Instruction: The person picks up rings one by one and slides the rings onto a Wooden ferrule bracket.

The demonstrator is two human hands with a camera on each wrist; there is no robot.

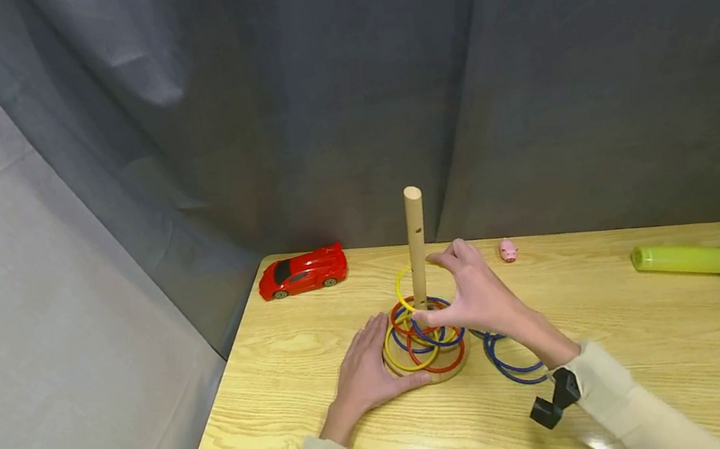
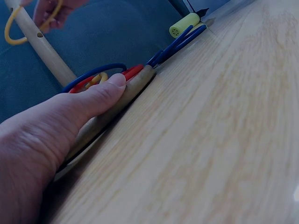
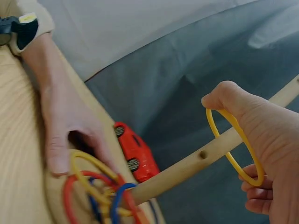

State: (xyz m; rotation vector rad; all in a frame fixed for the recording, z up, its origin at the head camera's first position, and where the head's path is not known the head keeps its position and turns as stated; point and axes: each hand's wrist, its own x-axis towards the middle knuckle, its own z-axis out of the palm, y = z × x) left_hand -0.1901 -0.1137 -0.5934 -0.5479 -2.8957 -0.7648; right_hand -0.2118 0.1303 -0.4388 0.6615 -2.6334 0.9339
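Fingers are at work from both sides of one wooden post, which stands on a round base nearer the left edge of the desk than the right. Going across from the left, one red toy car sits at the far left corner. Next comes the left hand, fingers spread and fairly straight, resting along the base, its thumb on the side facing the near edge. On that base lies a tangle of rings in yellow, red and blue; I make out at least two of each, but they overlap too much for a sure count, or to tell whether every one circles the post. Above them, the right hand pinches one yellow ring between thumb and fingertips, with the post passing through it partway up. I'd judge the ringing well along: most are down, this one is midway, and at least two blue rings lie off the post, just right of the base. One pink pig stands by the far edge, and one yellow-green tube lies toward the far right corner.
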